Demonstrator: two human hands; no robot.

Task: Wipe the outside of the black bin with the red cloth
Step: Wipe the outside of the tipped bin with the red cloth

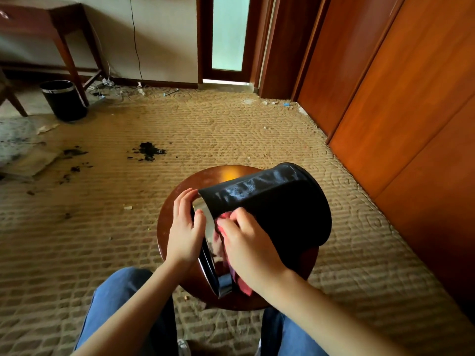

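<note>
Lying tipped on the stool [223,173], the bin [277,209] is steadied only by the left hand [183,232], fingers curled over its rim [208,227]. Just right of that grip, the right hand [249,242] bunches the cloth [223,219] against the wall. A hard stroke could roll the bin off the stool.

Dim warm daylight; glare on stool [232,173]; edges bowed.
</note>
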